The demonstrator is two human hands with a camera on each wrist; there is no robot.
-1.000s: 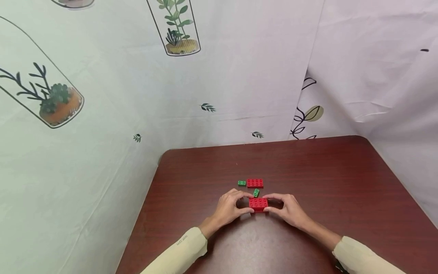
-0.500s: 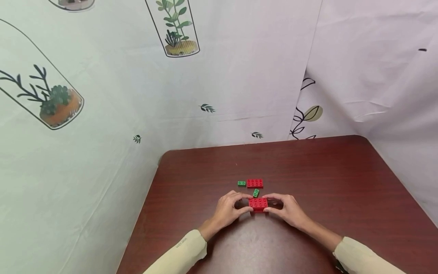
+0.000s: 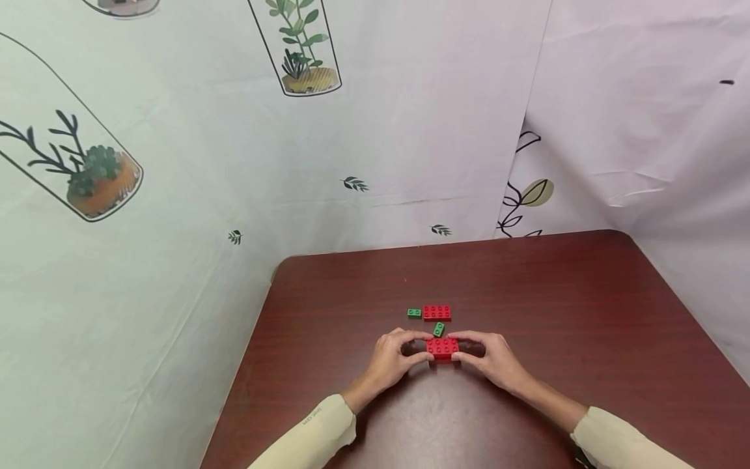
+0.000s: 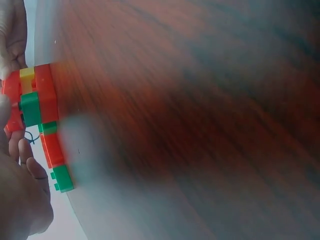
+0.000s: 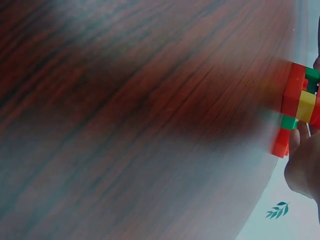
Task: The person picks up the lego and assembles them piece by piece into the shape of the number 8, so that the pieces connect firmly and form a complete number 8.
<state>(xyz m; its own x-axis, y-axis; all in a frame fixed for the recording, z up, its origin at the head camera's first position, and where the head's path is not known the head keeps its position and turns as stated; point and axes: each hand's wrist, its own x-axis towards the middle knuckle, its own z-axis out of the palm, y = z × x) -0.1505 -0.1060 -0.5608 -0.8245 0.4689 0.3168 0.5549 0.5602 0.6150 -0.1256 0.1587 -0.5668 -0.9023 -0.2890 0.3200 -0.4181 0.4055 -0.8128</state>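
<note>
In the head view my left hand (image 3: 388, 358) and right hand (image 3: 498, 359) pinch opposite ends of a red toy building brick (image 3: 442, 346) with thumb and forefinger. It tops a small stack. The left wrist view shows a green brick (image 4: 30, 109) and a yellow brick (image 4: 27, 80) in the layer beneath it, over a lower red brick (image 4: 47, 92) on the table. From the right wrist view the same lower red brick (image 5: 293, 89) and yellow brick (image 5: 305, 106) can be seen. Whether the top brick is fully seated, I cannot tell.
Just behind the stack lies a small green brick (image 3: 439, 329). Farther back a loose red brick (image 3: 437, 313) sits beside another small green brick (image 3: 414, 313). The dark wooden table (image 3: 527, 293) meets a patterned cloth (image 3: 398, 130) at its back and left.
</note>
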